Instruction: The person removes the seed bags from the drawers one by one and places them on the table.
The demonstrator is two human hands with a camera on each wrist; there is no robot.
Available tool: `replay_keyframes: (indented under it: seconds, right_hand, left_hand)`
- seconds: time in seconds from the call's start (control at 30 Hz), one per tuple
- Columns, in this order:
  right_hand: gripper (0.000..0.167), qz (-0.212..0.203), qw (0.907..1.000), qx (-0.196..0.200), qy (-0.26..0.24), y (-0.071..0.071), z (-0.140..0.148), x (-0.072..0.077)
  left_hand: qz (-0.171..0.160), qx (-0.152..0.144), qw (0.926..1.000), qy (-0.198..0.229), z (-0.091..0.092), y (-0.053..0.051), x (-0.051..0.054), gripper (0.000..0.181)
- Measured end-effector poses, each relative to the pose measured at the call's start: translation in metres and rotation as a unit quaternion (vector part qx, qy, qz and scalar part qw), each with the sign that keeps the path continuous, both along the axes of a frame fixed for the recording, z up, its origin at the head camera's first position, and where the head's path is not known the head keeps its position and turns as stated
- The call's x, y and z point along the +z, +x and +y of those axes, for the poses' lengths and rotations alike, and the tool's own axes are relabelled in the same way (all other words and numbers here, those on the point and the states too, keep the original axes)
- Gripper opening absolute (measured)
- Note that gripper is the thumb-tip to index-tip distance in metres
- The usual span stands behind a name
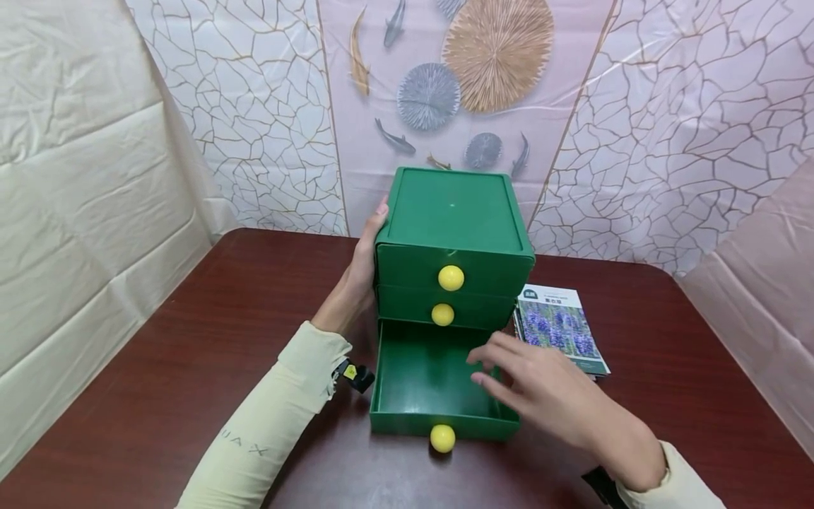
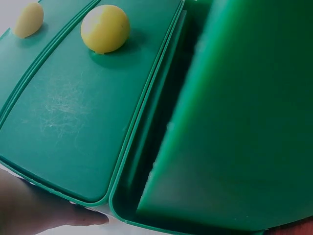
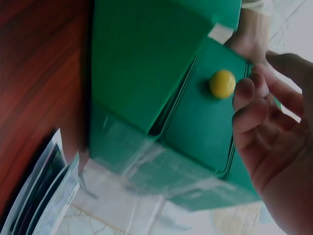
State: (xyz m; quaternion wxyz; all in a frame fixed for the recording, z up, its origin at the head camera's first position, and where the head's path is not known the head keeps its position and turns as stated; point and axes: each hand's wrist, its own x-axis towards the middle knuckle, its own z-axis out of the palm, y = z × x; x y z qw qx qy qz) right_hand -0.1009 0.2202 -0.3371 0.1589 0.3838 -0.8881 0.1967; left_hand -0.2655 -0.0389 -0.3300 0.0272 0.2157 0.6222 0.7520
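A green drawer unit (image 1: 454, 212) stands on the table, its three drawers stacked, each with a round yellow knob. The upper two drawers are closed. The bottom drawer (image 1: 407, 424) is pulled out toward me, and nothing is visible inside it. My left hand (image 1: 361, 268) rests against the unit's left side, some of its fingers hidden behind that side. Above the right part of the pulled-out drawer hovers my right hand (image 1: 540, 378), fingers loosely bent and holding nothing. In the right wrist view, the fingers (image 3: 252, 115) appear in front of the unit, near a yellow knob (image 3: 222, 83).
Right of the unit lies a small stack of printed sheets or packets (image 1: 556, 325), the top one picturing purple flowers. The dark red-brown table (image 1: 210, 339) extends on both sides. Patterned cloth (image 1: 267, 106) hangs behind it.
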Motion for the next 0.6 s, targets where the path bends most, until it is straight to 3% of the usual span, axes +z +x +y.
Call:
replay_keyframes:
  seconds: [0.1,0.27,0.4,0.6]
  right_hand:
    - [0.009,0.019,0.999,0.04,0.012,0.002,-0.007,-0.005]
    - [0.011,0.054,0.9947,0.082,0.031,0.008,-0.018,-0.011]
    - [0.028,0.069,0.9911,0.098,0.058,0.015,-0.026,-0.013]
    - [0.029,0.109,0.9818,0.103,0.116,0.026,-0.037,-0.012]
  left_hand:
    - [-0.004,0.001,1.0,0.002,-0.001,-0.001,0.0,0.079]
    - [-0.025,0.008,0.9997,0.0,0.001,0.0,0.0,0.082]
    - [-0.032,0.007,0.9995,-0.003,0.002,0.001,0.002,0.084]
    - [-0.026,0.007,0.9996,-0.012,0.002,-0.001,0.002,0.084]
